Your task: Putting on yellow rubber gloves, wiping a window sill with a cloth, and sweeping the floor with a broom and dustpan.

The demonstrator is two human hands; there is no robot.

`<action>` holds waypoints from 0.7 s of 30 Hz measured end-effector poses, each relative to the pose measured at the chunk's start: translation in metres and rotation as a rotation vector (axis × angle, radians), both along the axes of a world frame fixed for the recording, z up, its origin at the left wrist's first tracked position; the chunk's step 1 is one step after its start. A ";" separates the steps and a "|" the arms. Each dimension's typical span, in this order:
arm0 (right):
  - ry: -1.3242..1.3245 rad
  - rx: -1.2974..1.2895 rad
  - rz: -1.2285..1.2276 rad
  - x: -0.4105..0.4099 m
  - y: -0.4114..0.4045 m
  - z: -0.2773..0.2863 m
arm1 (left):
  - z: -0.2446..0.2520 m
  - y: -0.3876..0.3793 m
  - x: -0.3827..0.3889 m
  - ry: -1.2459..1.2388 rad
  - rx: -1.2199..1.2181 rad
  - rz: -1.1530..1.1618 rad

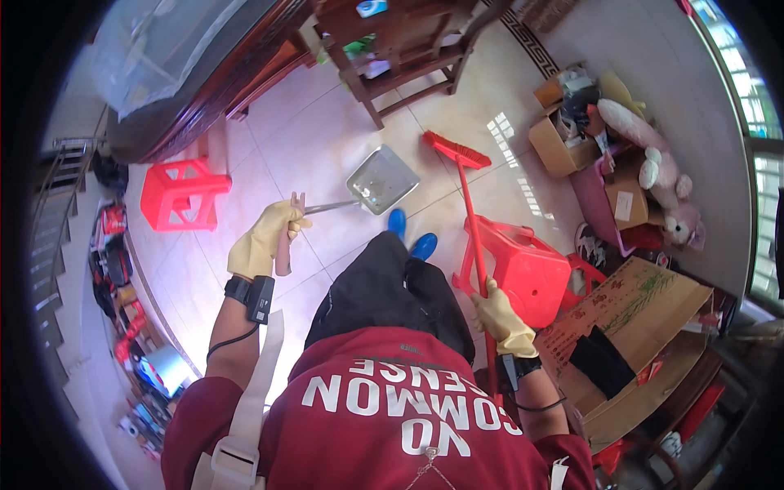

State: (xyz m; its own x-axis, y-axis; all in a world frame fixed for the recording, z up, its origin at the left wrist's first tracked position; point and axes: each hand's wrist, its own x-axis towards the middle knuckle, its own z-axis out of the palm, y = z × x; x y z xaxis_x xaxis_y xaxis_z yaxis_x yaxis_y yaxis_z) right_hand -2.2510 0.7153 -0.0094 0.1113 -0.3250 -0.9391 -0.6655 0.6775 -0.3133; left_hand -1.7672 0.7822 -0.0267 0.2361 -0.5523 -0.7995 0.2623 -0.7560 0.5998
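Note:
A pale rubber glove covers my left hand [264, 236], closed around the pinkish handle of a metal long-handled dustpan [383, 179]. The pan lies at the tiled floor in front of my blue shoes, with small bits of debris in it. My right hand [503, 318], gloved too, grips the red pole of a broom [456, 151]. The broom's red head rests on the floor to the right of the pan, bristles away from me; the two do not touch.
A red plastic stool [520, 269] stands beside the broom pole, another red stool [184, 195] at the left. Ahead is a wooden chair [404, 79]. Cardboard boxes [560, 144] and a pink plush toy [664, 177] line the right wall. Flattened cardboard [649, 306] lies near my right arm.

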 end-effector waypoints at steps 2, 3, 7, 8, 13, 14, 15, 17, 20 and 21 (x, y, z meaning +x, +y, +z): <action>-0.023 0.000 0.031 0.013 0.016 0.005 | -0.008 0.029 0.006 0.014 0.053 0.121; -0.023 -0.005 0.051 0.018 0.024 0.006 | -0.012 0.041 0.008 0.014 0.047 0.141; -0.009 0.022 0.050 0.035 0.043 0.011 | -0.036 0.079 0.018 -0.053 0.060 0.147; -0.072 0.048 0.008 0.039 0.044 0.016 | -0.042 0.088 0.024 -0.090 0.060 0.124; -0.148 0.043 -0.080 0.070 0.066 0.039 | -0.046 0.140 0.047 -0.144 0.044 0.193; -0.143 0.045 -0.086 0.076 0.074 0.039 | -0.042 0.151 0.050 -0.160 -0.018 0.295; -0.142 0.041 -0.067 0.088 0.077 0.041 | -0.046 0.162 0.059 -0.159 -0.021 0.314; -0.071 0.010 -0.008 0.117 0.082 0.045 | -0.055 0.183 0.079 -0.089 0.050 0.264; -0.111 -0.012 0.041 0.131 0.096 0.027 | 0.000 0.184 0.039 -0.357 -0.338 0.210; -0.116 -0.020 0.067 0.138 0.102 0.023 | 0.002 0.185 0.034 -0.366 -0.344 0.236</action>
